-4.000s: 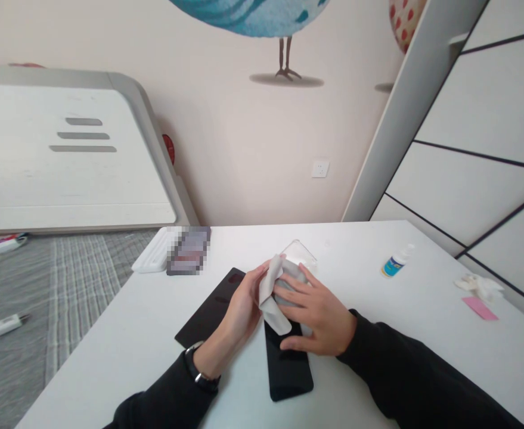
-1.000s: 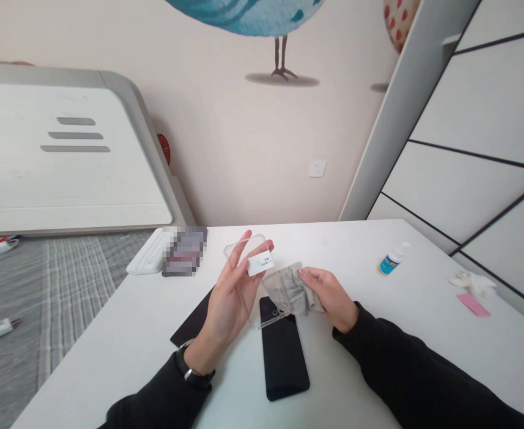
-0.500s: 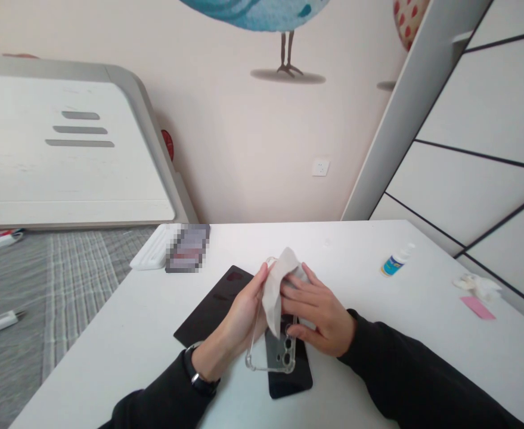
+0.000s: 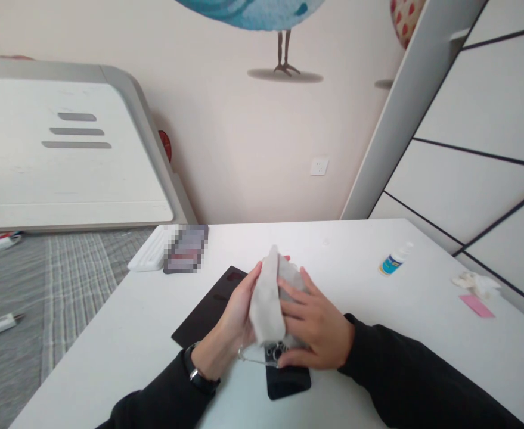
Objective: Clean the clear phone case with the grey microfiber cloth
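My left hand (image 4: 233,316), wearing a dark wristband, grips a clear phone case (image 4: 253,360) by its left side. A light grey cloth (image 4: 266,307) drapes over the case and hides most of it. My right hand (image 4: 318,325) presses the cloth against the case, its fingers lying over the fabric. Beneath the case's lower end, a black phone (image 4: 288,384) lies on the white table, partly covered. Camera-ring cutouts show near my right thumb. A dark flat sheet or box (image 4: 205,310) lies to the left, partly behind my left hand.
At the table's far left are a white object (image 4: 148,249) and a blurred-out dark rectangle (image 4: 185,249). A small white bottle with a blue label (image 4: 391,264) lies on the right. Crumpled white tissue (image 4: 483,285) and a pink slip (image 4: 476,306) sit farther right.
My right hand has slid toward me along the case with the cloth. The cloth now covers more of the case, and the case has tilted and shifted slightly left.
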